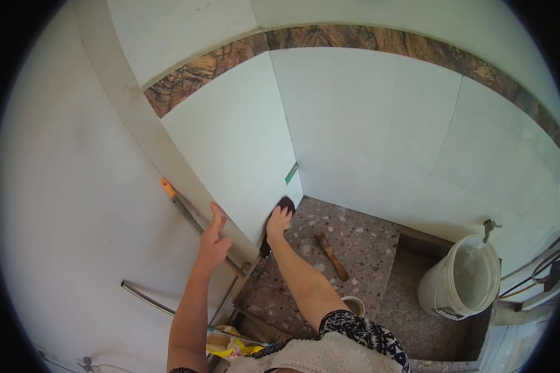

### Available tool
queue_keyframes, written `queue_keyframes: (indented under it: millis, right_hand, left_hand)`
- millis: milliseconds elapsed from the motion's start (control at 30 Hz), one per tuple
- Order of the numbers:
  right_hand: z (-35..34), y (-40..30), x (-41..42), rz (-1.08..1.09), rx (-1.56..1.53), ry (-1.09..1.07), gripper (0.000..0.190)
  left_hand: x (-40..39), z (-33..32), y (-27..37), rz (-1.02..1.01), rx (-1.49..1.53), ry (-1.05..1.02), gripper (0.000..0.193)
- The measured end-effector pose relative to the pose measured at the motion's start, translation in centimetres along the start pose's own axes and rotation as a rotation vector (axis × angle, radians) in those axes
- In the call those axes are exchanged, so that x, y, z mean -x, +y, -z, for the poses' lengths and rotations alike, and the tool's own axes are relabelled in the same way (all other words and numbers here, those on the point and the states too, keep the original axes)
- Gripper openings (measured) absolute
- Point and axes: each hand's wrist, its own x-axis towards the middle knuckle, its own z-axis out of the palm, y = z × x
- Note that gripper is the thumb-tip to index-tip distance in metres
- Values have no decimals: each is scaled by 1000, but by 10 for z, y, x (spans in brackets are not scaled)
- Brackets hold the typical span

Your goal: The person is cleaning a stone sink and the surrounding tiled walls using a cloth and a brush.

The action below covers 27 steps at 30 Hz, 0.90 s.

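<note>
My right hand (279, 224) grips a long dark object (287, 204), blurred and partly hidden by my fingers. It lies along the foot of the left white tile panel (233, 140), near the corner. My left hand (216, 242) is empty, its fingers and thumb apart, close by the pale pillar edge (191, 172); whether it touches is hard to tell. On the speckled terrazzo counter (303, 252), right of my right hand, lies a worn brush or scraper with a wooden handle (332, 257). A small green strip (291, 173) shows on the tile above.
A white bucket (431, 284) stands in the sunken sink (382, 321) beneath a metal tap (490, 227). A small pot (354, 305) sits near my right sleeve. An orange-tipped pole (186, 212) leans at left, with a metal tube (147, 297) and yellow bag (231, 347) lower down.
</note>
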Motion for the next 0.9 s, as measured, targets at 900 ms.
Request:
queue_keyframes:
  millis: [900]
  right_hand:
    - [110,-285,-155,1829,1213,562,31]
  left_hand:
    - [150,-155,-140,117,-833,-607,65]
